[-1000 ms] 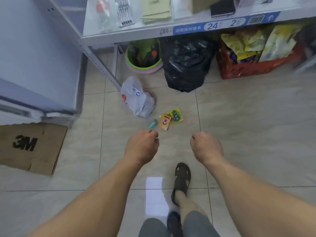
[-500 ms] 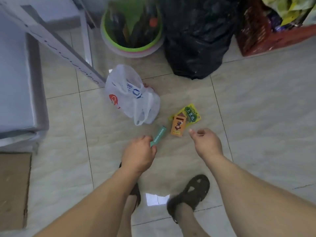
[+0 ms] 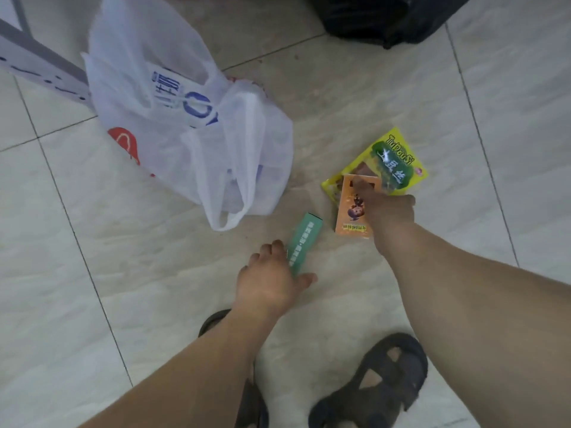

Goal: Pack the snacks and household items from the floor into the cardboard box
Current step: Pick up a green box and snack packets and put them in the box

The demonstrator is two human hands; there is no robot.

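A slim teal box lies on the tiled floor. My left hand is on its near end, fingers on its left side and thumb on its right. To the right lies an orange snack packet, partly on top of a yellow-green snack packet. My right hand reaches over the orange packet with fingertips touching its upper part; no grip shows. The cardboard box is out of view.
A white plastic bag with blue and red print slumps just left of the packets. A black bag sits at the top edge, and a grey shelf leg at top left. My sandalled feet stand below the hands.
The view has dropped much closer to the floor. My left hand has settled around the teal box's near end. My right hand has moved forward onto the orange packet.
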